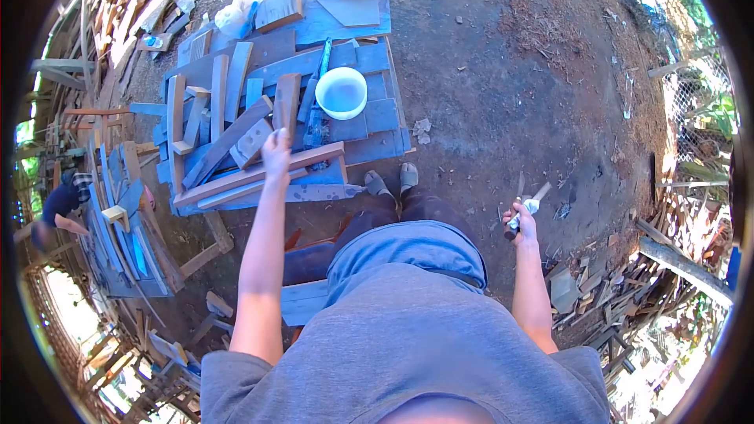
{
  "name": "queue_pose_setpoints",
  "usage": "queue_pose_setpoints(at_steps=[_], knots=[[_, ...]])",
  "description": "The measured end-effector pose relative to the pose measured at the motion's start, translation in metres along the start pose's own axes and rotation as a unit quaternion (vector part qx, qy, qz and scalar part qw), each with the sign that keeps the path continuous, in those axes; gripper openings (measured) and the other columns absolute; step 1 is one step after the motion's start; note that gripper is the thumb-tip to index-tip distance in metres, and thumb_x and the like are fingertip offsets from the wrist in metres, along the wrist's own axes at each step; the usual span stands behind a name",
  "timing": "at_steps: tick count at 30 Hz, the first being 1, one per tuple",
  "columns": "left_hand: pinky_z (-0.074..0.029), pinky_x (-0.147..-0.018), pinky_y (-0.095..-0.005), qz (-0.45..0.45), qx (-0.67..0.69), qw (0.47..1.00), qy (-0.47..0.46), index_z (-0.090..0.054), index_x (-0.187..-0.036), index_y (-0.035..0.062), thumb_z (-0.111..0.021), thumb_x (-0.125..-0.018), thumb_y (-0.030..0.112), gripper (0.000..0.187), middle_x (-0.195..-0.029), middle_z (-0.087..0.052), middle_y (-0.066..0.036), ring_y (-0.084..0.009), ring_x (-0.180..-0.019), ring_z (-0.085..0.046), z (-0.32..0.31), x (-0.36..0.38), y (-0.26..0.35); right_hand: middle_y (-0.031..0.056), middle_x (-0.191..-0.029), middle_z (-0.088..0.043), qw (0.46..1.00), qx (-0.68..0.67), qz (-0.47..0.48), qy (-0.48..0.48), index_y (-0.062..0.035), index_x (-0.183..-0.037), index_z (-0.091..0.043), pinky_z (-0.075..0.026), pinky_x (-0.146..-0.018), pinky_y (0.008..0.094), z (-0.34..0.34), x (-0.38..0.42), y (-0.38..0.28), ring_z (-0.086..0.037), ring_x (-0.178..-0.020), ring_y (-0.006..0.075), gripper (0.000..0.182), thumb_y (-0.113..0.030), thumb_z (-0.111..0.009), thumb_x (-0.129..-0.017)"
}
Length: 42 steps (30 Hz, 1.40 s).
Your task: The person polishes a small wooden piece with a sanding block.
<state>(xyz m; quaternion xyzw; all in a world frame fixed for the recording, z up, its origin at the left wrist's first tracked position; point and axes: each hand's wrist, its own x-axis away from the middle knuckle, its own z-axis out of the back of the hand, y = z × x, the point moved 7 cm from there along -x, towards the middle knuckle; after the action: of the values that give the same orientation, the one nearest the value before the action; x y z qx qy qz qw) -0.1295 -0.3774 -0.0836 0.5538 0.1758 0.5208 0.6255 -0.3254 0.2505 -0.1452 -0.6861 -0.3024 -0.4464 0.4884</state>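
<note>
My left hand [276, 155] reaches over the worktable, its fingers closed at the near end of a short brown wooden block [287, 100]. Beside those fingers lies a lighter wood piece with holes [251, 143]. A long wooden bar [259, 179] runs across the table under my left wrist. Out to the right, away from the table, my right hand [521, 224] is closed around two slim bladed hand tools [542, 191], with their blades pointing up and outward. A dark handle end shows below the fingers; the exact kind of tools is too small to tell.
A white bucket [341, 93] stands on the plank-topped worktable [382, 122] near a handsaw-like tool [324, 59]. A white bag [236, 16] sits at the far end. Another person [64, 202] is by a second wood stack [129, 224] at left. Scrap wood [597, 290] litters the right.
</note>
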Motion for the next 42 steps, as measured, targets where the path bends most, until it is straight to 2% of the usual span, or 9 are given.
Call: queue_pose_setpoints(at_steps=[4, 11, 24, 26, 33, 36, 38, 40, 42], knots=[[-0.049, -0.087, -0.0471, -0.05, -0.341, 0.936, 0.076, -0.06, -0.109, 0.0005, -0.06, -0.091, 0.026, 0.031, -0.101, -0.067, -0.022, -0.0399, -0.102, -0.063, -0.036, -0.013, 0.0, 0.005, -0.075, -0.055, 0.999, -0.038, -0.012, 0.034, -0.0084, -0.092, -0.056, -0.049, -0.049, 0.0273, 0.048, 0.004, 0.021, -0.055, -0.062, 0.0179, 0.009, -0.008, -0.063, -0.087], [-0.052, -0.085, -0.0481, 0.003, -0.55, 0.835, 0.027, -0.063, -0.106, 0.0056, -0.064, -0.087, 0.031, 0.032, -0.11, -0.063, -0.017, -0.0374, -0.101, -0.065, -0.065, 0.001, 0.044, 0.0054, -0.072, -0.054, 0.991, -0.067, -0.033, 0.112, -0.0083, -0.086, -0.053, -0.048, -0.049, 0.0289, 0.118, 0.027, 0.054, -0.053, -0.061, 0.0187, 0.01, -0.006, -0.063, -0.085], [-0.051, -0.09, -0.0479, 0.045, -0.44, 0.896, 0.037, -0.067, -0.114, 0.0135, -0.058, -0.083, 0.036, 0.039, -0.113, -0.068, -0.017, -0.0336, -0.107, -0.065, -0.062, -0.004, 0.046, 0.0048, -0.068, -0.053, 0.995, 0.003, -0.035, 0.094, -0.0075, -0.082, -0.055, -0.047, -0.049, 0.029, 0.099, 0.016, 0.02, -0.054, -0.061, 0.0186, 0.009, -0.009, -0.063, -0.085], [-0.05, -0.091, -0.0489, 0.124, -0.405, 0.906, 0.004, -0.066, -0.113, 0.0116, -0.059, -0.084, 0.037, 0.039, -0.113, -0.067, -0.017, -0.035, -0.108, -0.064, -0.065, -0.013, 0.027, 0.0047, -0.068, -0.053, 0.997, 0.011, -0.023, 0.077, -0.0075, -0.084, -0.055, -0.047, -0.049, 0.0289, 0.084, 0.013, 0.008, -0.054, -0.061, 0.0183, 0.009, -0.009, -0.064, -0.085], [-0.049, -0.093, -0.0502, 0.079, -0.436, 0.896, 0.035, -0.062, -0.115, 0.0076, -0.058, -0.088, 0.041, 0.044, -0.117, -0.065, -0.02, -0.0393, -0.112, -0.061, -0.063, -0.017, 0.017, 0.0065, -0.077, -0.054, 0.998, 0.045, 0.0, 0.036, -0.0065, -0.091, -0.055, -0.048, -0.05, 0.028, 0.061, 0.011, -0.011, -0.055, -0.065, 0.0182, 0.011, -0.012, -0.064, -0.087], [-0.053, -0.08, -0.0463, 0.033, -0.423, 0.903, 0.064, -0.061, -0.11, 0.0052, -0.06, -0.089, 0.037, 0.037, -0.104, -0.068, -0.016, -0.0319, -0.093, -0.067, -0.049, -0.023, 0.001, 0.0067, -0.076, -0.054, 0.998, 0.038, -0.01, 0.041, -0.0066, -0.09, -0.054, -0.048, -0.049, 0.0284, 0.067, 0.007, -0.004, -0.055, -0.063, 0.0185, 0.01, -0.011, -0.063, -0.087], [-0.049, -0.063, -0.0347, 0.164, 0.046, 0.985, -0.03, -0.061, -0.098, 0.0053, -0.064, -0.089, 0.028, 0.025, -0.082, -0.063, -0.007, -0.0185, -0.07, -0.061, -0.04, -0.01, -0.026, 0.0064, -0.074, -0.053, 0.998, 0.036, -0.017, 0.047, -0.0066, -0.09, -0.054, -0.048, -0.049, 0.0286, 0.073, 0.003, 0.002, -0.055, -0.063, 0.0186, 0.01, -0.011, -0.063, -0.087], [-0.041, -0.054, -0.0258, 0.252, 0.54, 0.798, -0.093, -0.058, -0.089, 0.0081, -0.064, -0.092, 0.022, 0.015, -0.072, -0.053, 0.001, -0.0095, -0.058, -0.048, -0.02, -0.006, -0.043, 0.0056, -0.071, -0.053, 0.996, 0.044, -0.032, 0.065, -0.0071, -0.088, -0.054, -0.048, -0.048, 0.0291, 0.082, -0.003, 0.012, -0.055, -0.061, 0.0187, 0.009, -0.009, -0.062, -0.086], [-0.044, -0.054, -0.0276, 0.18, 0.684, 0.707, -0.015, -0.051, -0.068, 0.0078, -0.064, -0.086, 0.008, 0.022, -0.064, -0.051, 0.0, -0.0115, -0.055, -0.049, 0.054, -0.007, -0.02, 0.0057, -0.071, -0.053, 0.995, 0.034, -0.053, 0.081, -0.0073, -0.088, -0.053, -0.048, -0.047, 0.0294, 0.089, -0.013, 0.021, -0.054, -0.06, 0.0187, 0.009, -0.009, -0.062, -0.086]])
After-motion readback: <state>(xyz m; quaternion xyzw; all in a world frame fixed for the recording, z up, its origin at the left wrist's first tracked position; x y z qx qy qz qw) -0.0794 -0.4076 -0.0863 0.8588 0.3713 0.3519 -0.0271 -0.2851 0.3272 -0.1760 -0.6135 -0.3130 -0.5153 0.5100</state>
